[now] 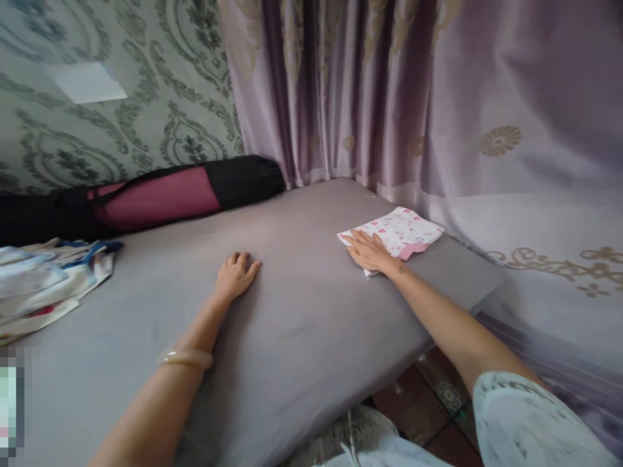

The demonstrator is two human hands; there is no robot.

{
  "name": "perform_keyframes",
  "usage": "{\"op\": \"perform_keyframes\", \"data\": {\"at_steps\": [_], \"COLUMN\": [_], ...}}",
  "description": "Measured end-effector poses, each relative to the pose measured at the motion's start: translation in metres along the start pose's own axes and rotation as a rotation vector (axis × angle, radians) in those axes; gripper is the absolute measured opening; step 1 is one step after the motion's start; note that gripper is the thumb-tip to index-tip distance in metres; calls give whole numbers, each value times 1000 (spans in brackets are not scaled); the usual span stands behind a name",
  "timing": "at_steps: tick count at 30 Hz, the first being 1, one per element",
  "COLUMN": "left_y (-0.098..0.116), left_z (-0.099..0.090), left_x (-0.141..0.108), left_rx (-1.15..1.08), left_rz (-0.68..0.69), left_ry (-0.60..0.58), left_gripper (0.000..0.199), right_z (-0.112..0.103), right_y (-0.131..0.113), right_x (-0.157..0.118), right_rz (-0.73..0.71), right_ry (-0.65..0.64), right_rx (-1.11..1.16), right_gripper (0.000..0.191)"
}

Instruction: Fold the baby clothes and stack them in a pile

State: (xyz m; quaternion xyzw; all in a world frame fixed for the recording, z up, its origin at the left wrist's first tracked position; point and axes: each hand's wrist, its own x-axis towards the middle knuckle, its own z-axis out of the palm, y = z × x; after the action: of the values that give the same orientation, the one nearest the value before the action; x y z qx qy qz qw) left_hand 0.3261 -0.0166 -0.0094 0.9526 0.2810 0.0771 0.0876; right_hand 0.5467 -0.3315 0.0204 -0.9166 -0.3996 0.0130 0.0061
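A folded white cloth garment (pixel 413 228) with a pink print and a pink trim lies flat near the right side of the grey-covered bed (pixel 296 324). My right hand (pixel 367 250) rests on its left part, fingers stretched out and apart, and hides some of the print. Further left, my left hand (pixel 235 275) lies on the bare grey sheet with its fingers spread and nothing in them. A pale bangle (pixel 185 358) circles my left forearm.
A pile of loose clothes (pixel 43 282) sits at the far left. Behind it, a long black and maroon bag (pixel 160 194) lies along the patterned wall. Purple curtains (pixel 341 97) hang at the back and right. Tiled floor (pixel 413 402) shows below the bed's front edge.
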Motion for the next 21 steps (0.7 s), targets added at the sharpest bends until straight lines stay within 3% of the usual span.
{"op": "perform_keyframes", "data": {"at_steps": [5,10,16,19,21], "left_y": [-31,-32,-35,-49,-66], "left_z": [-14,-15,-13,-19,-29], "left_x": [-12,-15,-15,-11,-7], "left_rx": [66,62,20,-40,-153], "left_rz": [-141,-142,-124,-68,12], "left_ry": [20,95,147,147,70], "left_gripper": [54,44,41,39,35], "right_z": [-12,-9,13,18,20], "right_y": [-4,-39,-143,-202,-237], "right_x": [12,44,73,76,75], "right_rz": [62,16,-172,-246,-272], "right_ry": [-70,94,9,-26,-37], "right_rx": [-1,-22,118,156,163], "right_gripper": [51,50,53,55,55]}}
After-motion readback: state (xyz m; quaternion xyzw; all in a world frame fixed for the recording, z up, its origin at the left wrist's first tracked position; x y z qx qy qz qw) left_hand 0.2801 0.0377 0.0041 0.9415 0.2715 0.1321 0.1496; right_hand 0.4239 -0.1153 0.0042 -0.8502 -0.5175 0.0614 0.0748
